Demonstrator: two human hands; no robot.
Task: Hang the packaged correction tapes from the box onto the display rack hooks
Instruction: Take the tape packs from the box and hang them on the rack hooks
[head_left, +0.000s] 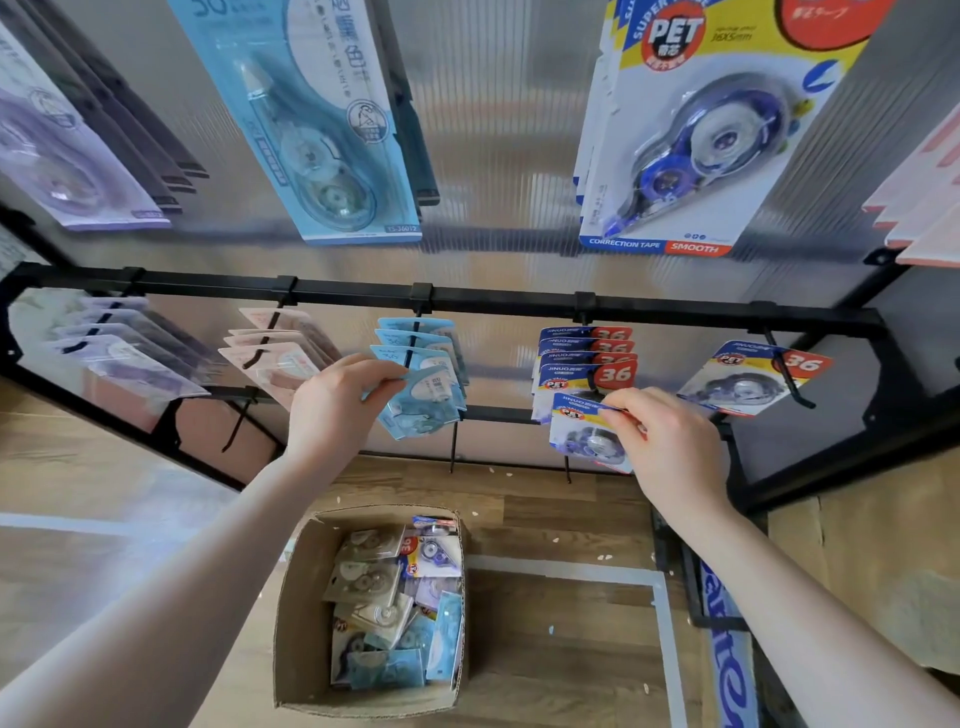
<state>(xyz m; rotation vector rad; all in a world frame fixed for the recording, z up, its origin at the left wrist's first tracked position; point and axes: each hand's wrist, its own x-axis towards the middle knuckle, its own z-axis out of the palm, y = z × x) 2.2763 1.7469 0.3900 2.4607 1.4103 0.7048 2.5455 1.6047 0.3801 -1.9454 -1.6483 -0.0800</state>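
My left hand (343, 400) pinches a light blue correction tape pack (421, 405) at the front of the light blue row on a middle hook (413, 343) of the black display rack (467, 299). My right hand (660, 441) pinches the top of a blue-and-yellow pack (584, 434) just below the tip of the hook holding several matching "36" packs (587, 364). A cardboard box (304, 623) on the floor below holds several mixed packs (395, 597).
Purple packs (119, 358) and pink packs (275, 353) hang on hooks to the left; one blue-and-yellow pack (748, 379) hangs at the right. Larger packs hang on the upper row. A lower rail carries bare hooks (454, 447). Wooden floor surrounds the box.
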